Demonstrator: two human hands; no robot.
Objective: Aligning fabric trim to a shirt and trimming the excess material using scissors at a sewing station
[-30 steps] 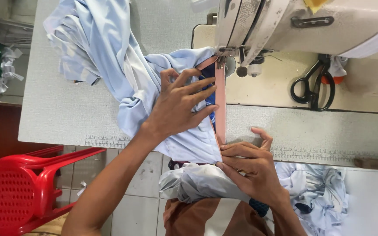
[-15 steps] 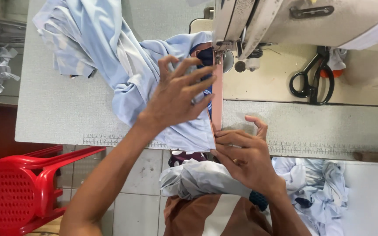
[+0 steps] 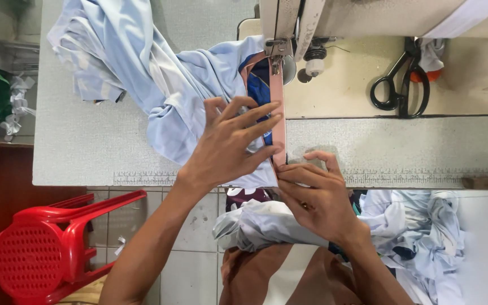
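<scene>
So the left hand [image 3: 230, 144] is spread flat on the light blue garment [image 3: 165, 85], fingers splayed wide and pressing down rather than holding anything. The right hand [image 3: 317, 195] sits at about 4 o'clock from it, right at the near edge of the counter [image 3: 86, 147], grip narrow, fingertips pinching the lower end of a pink strip [image 3: 278, 113]. That strip runs straight up at 12 o'clock to the sewing machine [image 3: 368, 17], under the foot. The garment is bunched off toward 10 o'clock. Black scissors [image 3: 399, 85] lie at 2 o'clock, well apart. A red stool [image 3: 46, 248] sits on the floor at 8 o'clock.
</scene>
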